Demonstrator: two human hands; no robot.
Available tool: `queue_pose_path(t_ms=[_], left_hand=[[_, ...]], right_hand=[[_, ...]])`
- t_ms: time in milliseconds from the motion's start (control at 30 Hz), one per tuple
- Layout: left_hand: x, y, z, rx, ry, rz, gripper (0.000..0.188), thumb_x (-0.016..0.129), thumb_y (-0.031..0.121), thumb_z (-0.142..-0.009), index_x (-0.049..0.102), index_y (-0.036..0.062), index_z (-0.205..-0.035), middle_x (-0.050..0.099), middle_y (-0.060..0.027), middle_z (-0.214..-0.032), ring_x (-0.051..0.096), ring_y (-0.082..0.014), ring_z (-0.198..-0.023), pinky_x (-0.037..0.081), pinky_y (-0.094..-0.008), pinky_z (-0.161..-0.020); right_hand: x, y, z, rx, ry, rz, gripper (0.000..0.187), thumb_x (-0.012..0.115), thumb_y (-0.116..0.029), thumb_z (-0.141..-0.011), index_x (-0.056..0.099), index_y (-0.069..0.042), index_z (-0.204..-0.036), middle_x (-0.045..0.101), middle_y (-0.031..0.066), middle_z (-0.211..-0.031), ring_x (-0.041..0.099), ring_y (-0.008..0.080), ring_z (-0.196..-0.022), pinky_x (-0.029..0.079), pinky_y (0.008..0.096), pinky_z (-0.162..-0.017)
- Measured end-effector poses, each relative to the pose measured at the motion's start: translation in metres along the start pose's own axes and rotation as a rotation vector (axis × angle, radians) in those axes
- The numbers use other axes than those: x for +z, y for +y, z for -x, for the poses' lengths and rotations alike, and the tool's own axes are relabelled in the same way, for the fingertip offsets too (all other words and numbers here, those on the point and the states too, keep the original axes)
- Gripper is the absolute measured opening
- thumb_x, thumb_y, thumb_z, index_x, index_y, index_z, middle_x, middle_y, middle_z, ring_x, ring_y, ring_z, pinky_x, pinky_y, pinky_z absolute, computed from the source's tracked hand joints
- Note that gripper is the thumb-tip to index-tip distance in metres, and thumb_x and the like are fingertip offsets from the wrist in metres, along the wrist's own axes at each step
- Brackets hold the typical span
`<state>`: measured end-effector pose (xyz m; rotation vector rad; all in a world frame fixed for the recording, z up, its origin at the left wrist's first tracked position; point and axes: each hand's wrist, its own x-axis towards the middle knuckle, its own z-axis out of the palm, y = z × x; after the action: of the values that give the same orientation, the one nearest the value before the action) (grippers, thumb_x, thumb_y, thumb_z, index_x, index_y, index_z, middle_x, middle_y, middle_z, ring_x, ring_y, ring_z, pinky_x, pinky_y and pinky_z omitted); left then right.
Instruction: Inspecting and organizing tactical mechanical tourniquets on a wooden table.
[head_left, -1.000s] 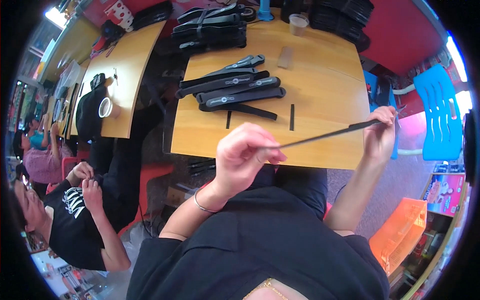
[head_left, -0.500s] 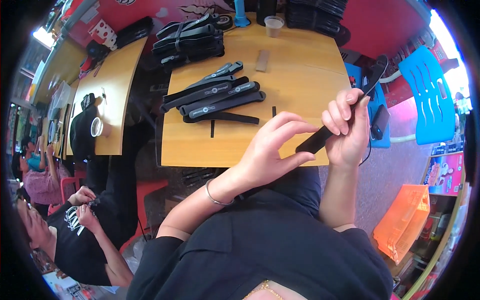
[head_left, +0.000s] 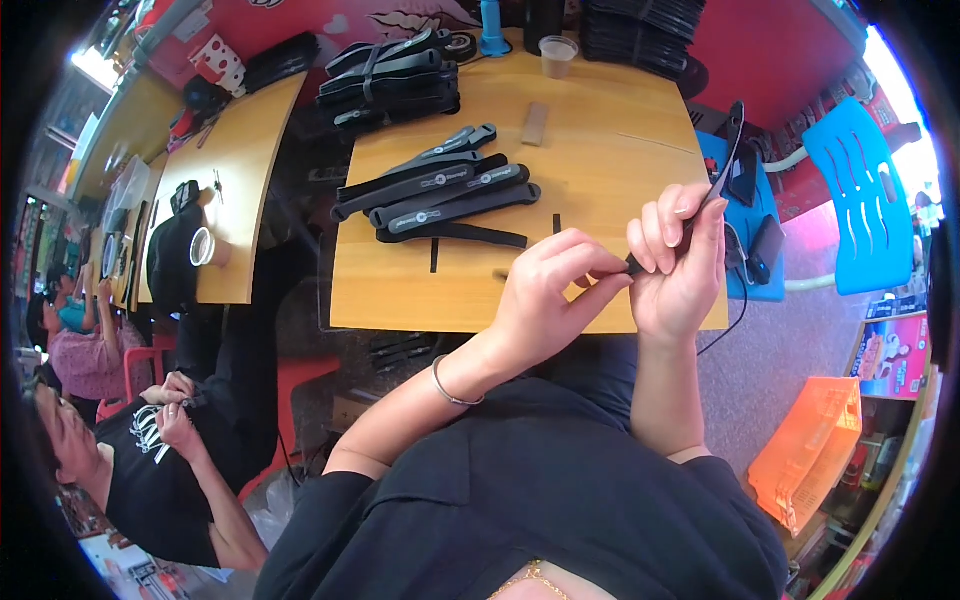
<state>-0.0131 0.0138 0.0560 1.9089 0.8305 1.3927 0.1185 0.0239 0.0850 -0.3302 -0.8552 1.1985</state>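
Observation:
In my right hand, fingers curled, is a black strap whose free end rises above the fist and bends at the top. Thumb and fingertips of my left hand pinch the strap's other end, just beside the right hand. Much of the strap is hidden by the fingers. Left of my hands, loose grey and black straps with white print lie fanned on the wooden table. Behind them sits a tied stack of similar straps. Two short black strips are near the front edge.
A clear cup and a flat brown piece are on the table's far part. A blue stool holding dark objects is at the right, an orange crate below. A co-worker sits at the left.
My left hand has closed from an open reach into a pinch on the strap's lower end. The right hand has shifted slightly left, still gripping the strap.

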Motion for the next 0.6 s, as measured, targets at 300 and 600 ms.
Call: queue_pose_path(t_ms=[300, 600], left_hand=[[-0.01, -0.031, 0.001, -0.724, 0.481, 0.858, 0.017, 0.054, 0.025, -0.098, 0.059, 0.0082, -0.095, 0.057, 0.0022, -0.075, 0.052, -0.0069, -0.06, 0.043, -0.0212, -0.053], [-0.09, 0.003, -0.022, -0.262, 0.041, 0.577, 0.007, 0.049, 0.012, -0.099, 0.054, 0.0073, -0.099, 0.067, -0.0063, -0.089, 0.054, -0.0066, -0.069, 0.047, -0.0219, -0.067]], right_hand=[[0.012, -0.003, 0.015, -0.3, -0.098, 0.116, 0.025, 0.039, -0.029, -0.102, 0.046, -0.014, -0.084, 0.031, -0.0049, -0.066, 0.024, 0.0035, -0.049, 0.021, 0.0199, -0.046], [-0.043, -0.102, 0.014, -0.269, 0.109, 0.202, 0.019, 0.046, -0.024, -0.101, 0.052, -0.006, -0.099, 0.038, -0.0021, -0.069, 0.035, 0.0067, -0.059, 0.029, 0.0209, -0.054]])
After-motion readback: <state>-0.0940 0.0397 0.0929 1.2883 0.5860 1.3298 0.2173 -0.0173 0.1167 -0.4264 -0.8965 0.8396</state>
